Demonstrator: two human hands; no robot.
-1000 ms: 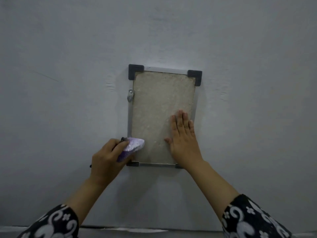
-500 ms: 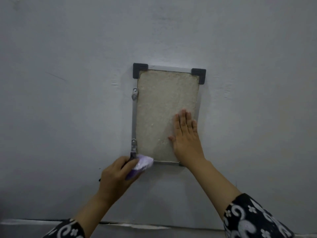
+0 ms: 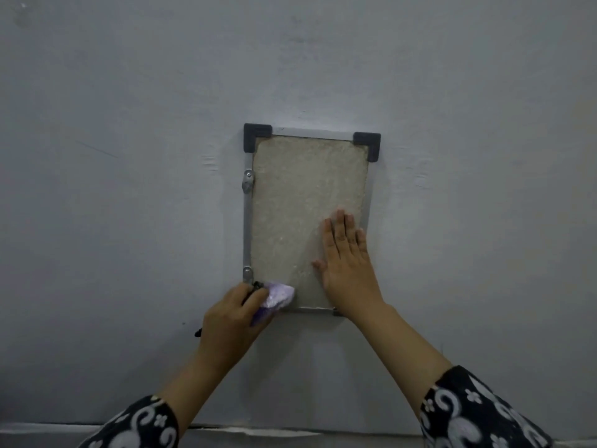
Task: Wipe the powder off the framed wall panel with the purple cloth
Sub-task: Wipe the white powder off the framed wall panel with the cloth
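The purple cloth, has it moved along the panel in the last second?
Yes. The purple cloth has slid down the framed panel's left edge to its bottom-left corner.

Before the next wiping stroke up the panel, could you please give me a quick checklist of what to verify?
1. Purple cloth gripped in the left hand: ok, fingers are closed around it.
2. Cloth in contact with the framed panel: ok, it sits at the lower left corner.
3. Right hand steadying the panel: ok, it lies flat and open on the lower right part.
4. Path above the cloth clear: ok, nothing lies on the panel face there.
5. Powder left to wipe: not ok, the face looks speckled over most of its area.
6. Frame fixed firmly to the wall: cannot tell.
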